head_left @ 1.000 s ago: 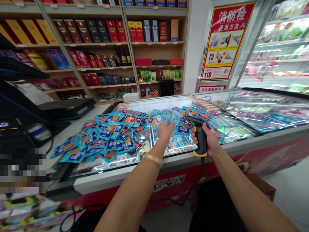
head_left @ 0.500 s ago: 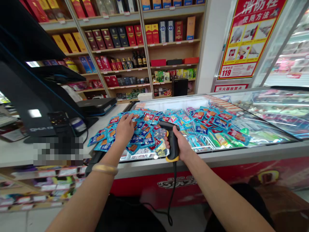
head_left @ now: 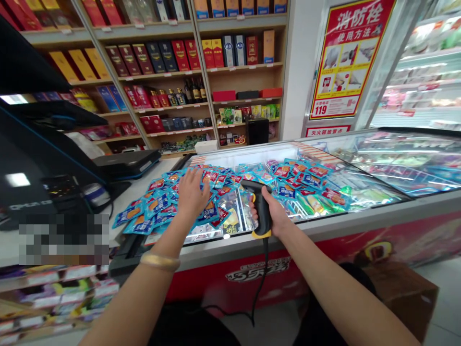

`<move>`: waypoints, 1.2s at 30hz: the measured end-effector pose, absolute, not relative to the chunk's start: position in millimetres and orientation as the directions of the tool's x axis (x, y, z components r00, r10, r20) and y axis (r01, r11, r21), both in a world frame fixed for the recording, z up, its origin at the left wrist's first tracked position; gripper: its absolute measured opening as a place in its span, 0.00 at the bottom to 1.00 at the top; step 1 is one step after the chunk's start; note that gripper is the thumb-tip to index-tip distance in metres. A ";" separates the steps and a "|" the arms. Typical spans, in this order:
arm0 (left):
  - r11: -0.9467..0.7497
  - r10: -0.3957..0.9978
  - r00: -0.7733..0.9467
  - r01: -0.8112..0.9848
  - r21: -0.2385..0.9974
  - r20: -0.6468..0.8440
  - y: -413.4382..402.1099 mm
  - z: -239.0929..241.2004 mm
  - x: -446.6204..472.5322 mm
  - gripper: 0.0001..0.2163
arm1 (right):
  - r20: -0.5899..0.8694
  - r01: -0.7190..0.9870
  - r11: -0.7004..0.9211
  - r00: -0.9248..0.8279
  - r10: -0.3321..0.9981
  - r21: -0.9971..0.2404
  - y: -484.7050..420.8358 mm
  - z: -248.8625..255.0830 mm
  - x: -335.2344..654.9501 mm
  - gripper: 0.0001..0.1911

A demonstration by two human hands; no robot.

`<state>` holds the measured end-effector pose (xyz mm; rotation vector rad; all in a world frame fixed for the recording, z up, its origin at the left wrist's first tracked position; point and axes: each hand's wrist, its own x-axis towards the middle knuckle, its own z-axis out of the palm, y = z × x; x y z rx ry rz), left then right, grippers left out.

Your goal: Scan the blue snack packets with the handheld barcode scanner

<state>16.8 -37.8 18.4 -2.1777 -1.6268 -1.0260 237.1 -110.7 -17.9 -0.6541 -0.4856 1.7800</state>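
My left hand (head_left: 193, 194) is over a heap of small blue snack packets (head_left: 156, 205), with its fingers extended and slightly apart. The packets, showing red or dark blue labels, are spread on the glass lid of a chest freezer (head_left: 320, 221) and reach the counter edge at left. In my right hand (head_left: 278, 214) is a black and yellow barcode scanner (head_left: 262, 211), gripped by its handle with the head pointing left. Its black cable (head_left: 265, 269) hangs down in front of the freezer. A second group of similar packets (head_left: 300, 174) lies further right on the glass.
A checkout terminal (head_left: 25, 158) and a black flat device (head_left: 126, 161) stand on the counter to the left. Shelves of boxed bottles (head_left: 154, 57) line the back wall. A cardboard box (head_left: 403, 293) sits on the floor at lower right.
The view has turned a little to the right. My left hand has opened its fingers wider over the heap, and more bare glass shows between the heap and the scanner.
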 end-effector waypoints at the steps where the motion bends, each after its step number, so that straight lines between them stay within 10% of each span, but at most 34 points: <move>1: -0.410 0.730 0.164 0.882 0.232 0.664 -38.2 17.5 34.7 0.23 | -0.189 -0.730 -0.267 -0.190 0.963 -0.629 -112.8 -16.7 249.9 0.24; 10: -0.491 0.868 0.377 0.749 0.444 0.324 -59.2 -13.8 213.6 0.30 | -0.135 -0.695 -0.018 0.113 0.984 -0.719 -132.3 -18.7 366.8 0.19; 15: -0.398 0.912 0.327 0.851 0.342 0.247 -67.7 -28.2 249.3 0.37 | -0.073 -0.634 0.039 0.150 0.986 -0.772 -132.2 -27.7 379.6 0.21; 26: -0.532 0.845 0.509 0.829 0.173 0.161 -72.4 -12.5 217.3 0.16 | -0.116 -0.679 -0.001 0.124 0.985 -0.734 -131.0 -31.1 375.1 0.21; 36: -0.254 0.966 0.162 0.723 0.642 0.200 -51.7 -34.0 186.3 0.21 | -0.081 -0.637 -0.022 0.063 0.995 -0.770 -131.7 -30.7 376.1 0.22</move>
